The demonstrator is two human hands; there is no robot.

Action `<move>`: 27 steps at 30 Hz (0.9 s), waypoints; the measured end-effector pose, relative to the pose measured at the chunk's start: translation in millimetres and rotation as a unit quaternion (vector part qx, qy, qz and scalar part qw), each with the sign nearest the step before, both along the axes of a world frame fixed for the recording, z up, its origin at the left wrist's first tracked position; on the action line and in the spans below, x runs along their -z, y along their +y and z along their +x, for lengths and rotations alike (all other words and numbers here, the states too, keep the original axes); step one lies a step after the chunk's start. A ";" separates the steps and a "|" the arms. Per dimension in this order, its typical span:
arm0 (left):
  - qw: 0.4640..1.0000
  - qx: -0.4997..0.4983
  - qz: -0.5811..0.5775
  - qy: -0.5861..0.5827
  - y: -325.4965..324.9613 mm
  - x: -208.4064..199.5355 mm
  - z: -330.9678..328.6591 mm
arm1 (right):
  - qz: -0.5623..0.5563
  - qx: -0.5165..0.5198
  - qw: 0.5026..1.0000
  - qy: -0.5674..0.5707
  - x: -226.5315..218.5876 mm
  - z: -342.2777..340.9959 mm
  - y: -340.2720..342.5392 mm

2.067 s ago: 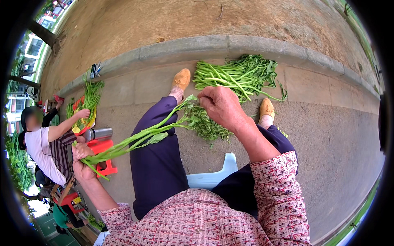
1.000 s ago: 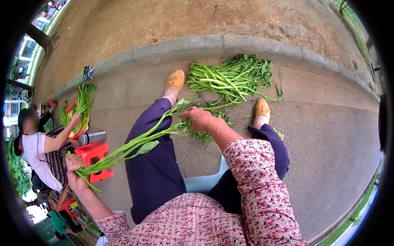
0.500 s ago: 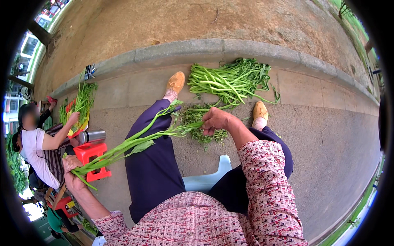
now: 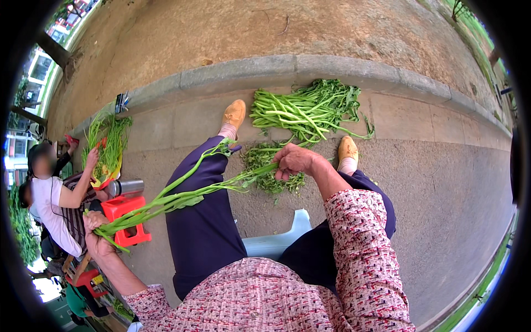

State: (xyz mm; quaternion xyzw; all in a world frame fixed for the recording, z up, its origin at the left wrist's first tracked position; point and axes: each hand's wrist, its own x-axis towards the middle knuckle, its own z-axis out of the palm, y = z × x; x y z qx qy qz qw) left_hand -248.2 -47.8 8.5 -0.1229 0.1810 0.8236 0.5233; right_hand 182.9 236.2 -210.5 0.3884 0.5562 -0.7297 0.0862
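Observation:
In my left hand (image 4: 97,222), at the left, is a bunch of long green water spinach stalks (image 4: 145,212), gripped at the thick cut ends. The stalks slant up across my left thigh. My right hand (image 4: 296,160), fingers closed, pinches the tip of a stem reaching over from that bunch. Just behind the right hand lies a heap of torn leaves and short pieces (image 4: 264,156) on the ground between my feet. Beyond it, by the kerb, is a larger pile of water spinach (image 4: 298,110), stems leftward and leaves rightward.
At left sit a red plastic stool (image 4: 133,235) and a metal flask (image 4: 126,188). A co-worker (image 4: 52,193) sits there, a hand near more greens (image 4: 113,135). A pale blue stool (image 4: 282,238) shows between my legs. A stone kerb (image 4: 243,69) runs along the back.
Both hands keep their grips, and the bunch stays stretched between them with only a slight shift. The co-worker's hand at left has moved a little away from the greens.

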 end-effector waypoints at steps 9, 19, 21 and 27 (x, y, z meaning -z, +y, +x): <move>1.000 0.000 -0.011 0.029 0.9 -3.5 3.9 | 0.094 0.021 0.995 -0.028 1.2 -8.3 -6.1; 0.999 0.000 -0.035 0.034 4.4 -2.0 6.7 | 0.255 -0.016 0.966 0.027 34.8 -4.1 -1.6; 0.999 -0.004 -0.035 0.024 7.6 -1.1 7.1 | 0.344 0.048 0.926 0.146 51.8 -1.1 -3.2; 0.999 -0.009 -0.032 0.026 2.4 -2.3 4.3 | -0.171 0.349 0.921 -0.032 2.3 -2.0 3.0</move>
